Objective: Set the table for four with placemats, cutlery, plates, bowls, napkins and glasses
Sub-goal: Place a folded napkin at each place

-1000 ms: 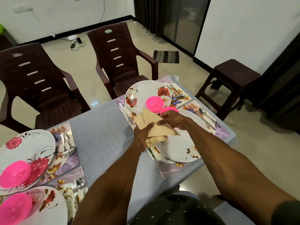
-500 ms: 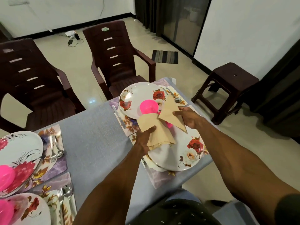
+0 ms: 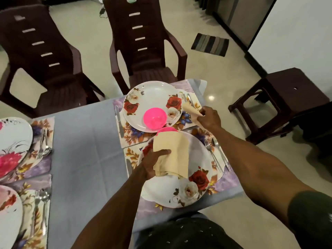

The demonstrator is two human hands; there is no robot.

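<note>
1. My right hand [image 3: 209,117] has carried one folded beige cloth napkin [image 3: 191,109] away from the stack and out to the far setting. A second ago both my hands were together over the near plate; now they are well apart.

2. The right hand pinches that napkin by its near end. The pointed tip lies over the cutlery [image 3: 187,99] on the right side of the far floral placemat [image 3: 129,135], just beside the far white rose-patterned plate [image 3: 152,105]. Whether it touches down yet, I cannot tell.

3. My left hand [image 3: 152,164] grips the remaining stack of beige napkins [image 3: 172,155], thumb across the top, held over the near white rose-patterned plate [image 3: 186,187].

4. The pink plastic bowl [image 3: 154,118] sits on the far plate's near edge; a second pink bowl [image 3: 167,129] peeks out just behind the stack.

5. What it means, I reckon: napkins are going out now, this being the first on this side of the grey-clothed desk [image 3: 86,159]. The two settings at the left show plates, bowls and cutlery but no napkins, and no glasses are visible anywhere.
</note>
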